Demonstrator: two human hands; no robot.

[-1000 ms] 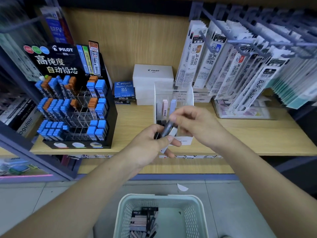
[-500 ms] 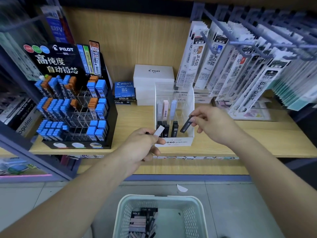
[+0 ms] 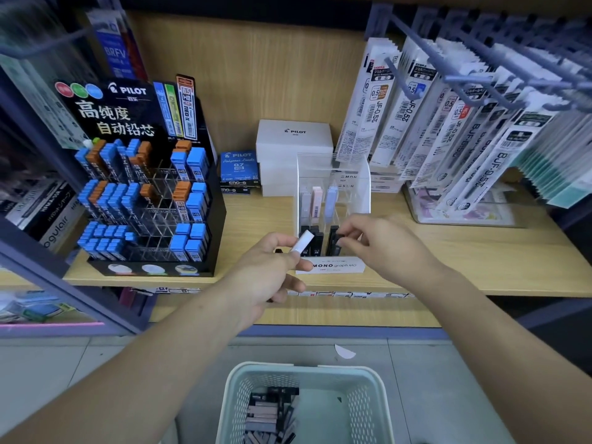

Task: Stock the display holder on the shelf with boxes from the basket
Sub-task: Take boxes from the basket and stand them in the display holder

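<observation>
The right hand (image 3: 381,243) pinches a small black box (image 3: 337,241) into the front row of the clear display holder (image 3: 363,187) at twelve o'clock; the left hand (image 3: 272,270) grips one pale box (image 3: 301,241) by its lower end. These slim boxes look light, stiff and smooth, best pinched across the narrow sides. The holder shows three pale boxes behind and roughly four black in front; more lie uncounted in the basket (image 3: 238,398) at six o'clock.

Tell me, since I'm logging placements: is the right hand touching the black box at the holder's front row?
Touching. The head view shows the right hand's fingertips pinching the black box over the clear display holder.
</observation>
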